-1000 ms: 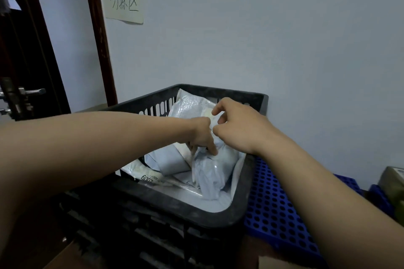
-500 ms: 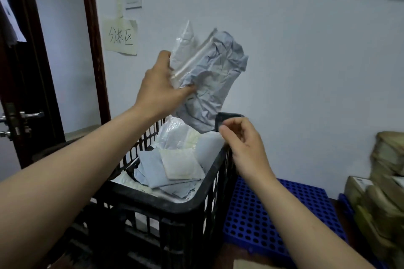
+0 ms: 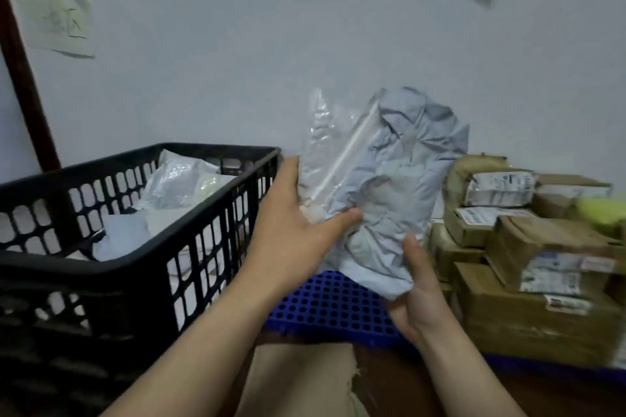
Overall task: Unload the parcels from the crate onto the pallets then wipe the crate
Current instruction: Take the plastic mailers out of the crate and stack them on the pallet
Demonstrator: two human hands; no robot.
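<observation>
While both hands (image 3: 288, 247) (image 3: 418, 294) grip one gray parcel (image 3: 389, 186) above the blue pallet (image 3: 335, 305), the crate (image 3: 135, 267) left of them holds more; wiping not begun.

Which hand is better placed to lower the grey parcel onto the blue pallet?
Probably the right hand: it cradles the lower end of the grey parcel, directly over the blue pallet. The left hand grips its side, nearer the black crate.
</observation>
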